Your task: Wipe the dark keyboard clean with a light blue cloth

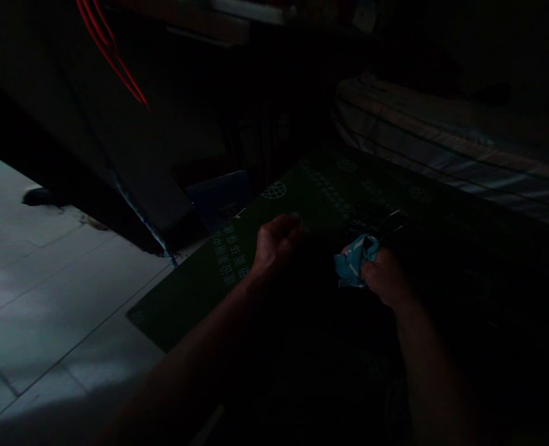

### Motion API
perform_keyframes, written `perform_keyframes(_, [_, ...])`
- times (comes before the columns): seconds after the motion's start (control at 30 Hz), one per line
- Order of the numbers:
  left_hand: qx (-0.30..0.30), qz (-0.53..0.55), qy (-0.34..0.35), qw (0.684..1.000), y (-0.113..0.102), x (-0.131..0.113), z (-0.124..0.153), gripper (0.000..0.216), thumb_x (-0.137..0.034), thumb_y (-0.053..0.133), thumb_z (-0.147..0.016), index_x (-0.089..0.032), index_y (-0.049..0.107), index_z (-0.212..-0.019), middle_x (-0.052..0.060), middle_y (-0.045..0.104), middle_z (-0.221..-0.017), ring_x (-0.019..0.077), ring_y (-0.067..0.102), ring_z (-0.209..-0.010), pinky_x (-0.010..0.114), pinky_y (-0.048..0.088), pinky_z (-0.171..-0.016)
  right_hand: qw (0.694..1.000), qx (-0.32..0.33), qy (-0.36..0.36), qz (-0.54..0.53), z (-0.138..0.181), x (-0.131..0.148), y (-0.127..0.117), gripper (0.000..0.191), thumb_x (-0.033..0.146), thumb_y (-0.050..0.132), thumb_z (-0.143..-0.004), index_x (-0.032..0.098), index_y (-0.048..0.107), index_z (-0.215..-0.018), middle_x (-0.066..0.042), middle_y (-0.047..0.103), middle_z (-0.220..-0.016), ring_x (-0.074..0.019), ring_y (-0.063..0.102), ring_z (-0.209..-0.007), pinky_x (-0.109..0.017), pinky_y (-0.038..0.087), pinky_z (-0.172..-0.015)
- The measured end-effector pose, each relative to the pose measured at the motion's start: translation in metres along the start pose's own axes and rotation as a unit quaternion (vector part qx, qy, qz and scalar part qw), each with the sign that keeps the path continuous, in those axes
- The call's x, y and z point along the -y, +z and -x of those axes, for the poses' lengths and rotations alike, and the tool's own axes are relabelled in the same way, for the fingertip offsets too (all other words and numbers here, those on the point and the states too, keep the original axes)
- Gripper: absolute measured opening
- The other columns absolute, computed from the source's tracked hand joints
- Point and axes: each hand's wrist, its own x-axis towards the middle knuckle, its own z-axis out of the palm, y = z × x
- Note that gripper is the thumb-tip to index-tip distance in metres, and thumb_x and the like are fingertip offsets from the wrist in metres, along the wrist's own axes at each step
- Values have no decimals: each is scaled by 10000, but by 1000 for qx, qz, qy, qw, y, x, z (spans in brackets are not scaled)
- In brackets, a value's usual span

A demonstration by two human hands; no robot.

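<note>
My right hand is closed around a crumpled light-blue cloth with pale stripes. It is over a dark area with a few glossy streaks, too dark to make out. My left hand is to the left of the cloth, its fingers curled in. Whatever it may hold is lost in shadow. Beneath both hands is a green board printed with white characters and globe marks.
Pale floor tiles show at the left, beside a dark slanted panel. Red wires hang at the upper left. A blue object is past the board's far edge. Striped fabric covers something at the right rear.
</note>
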Motion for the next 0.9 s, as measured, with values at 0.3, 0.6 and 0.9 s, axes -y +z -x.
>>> perform_keyframes(0.3, [156, -284, 91, 942, -3, 11, -9, 186, -228, 501, -817, -170, 670, -870, 31, 682, -788, 157, 633, -713, 248, 461, -621, 991, 31, -8, 126, -3, 7, 11, 79, 151, 460, -585, 197, 514, -550, 6, 559, -526, -130, 531, -535, -214, 415, -509])
perform_keyframes(0.6, [194, -313, 121, 922, -4, 18, -10, 198, -230, 508, -846, -183, 670, -948, 33, 700, -832, 161, 647, -721, 246, 464, -631, 991, 27, 2, 130, 0, 7, 10, 83, 171, 434, -578, 201, 499, -535, 17, 509, -497, -121, 495, -492, -210, 401, -481])
perform_keyframes(0.9, [194, -309, 112, 924, -3, 18, -10, 198, -247, 516, -842, -200, 671, -955, 19, 717, -871, 161, 663, -767, 238, 484, -659, 991, 43, -8, 128, -2, 7, 12, 52, 193, 432, -567, 210, 455, -524, 27, 481, -497, -108, 447, -476, -208, 374, -469])
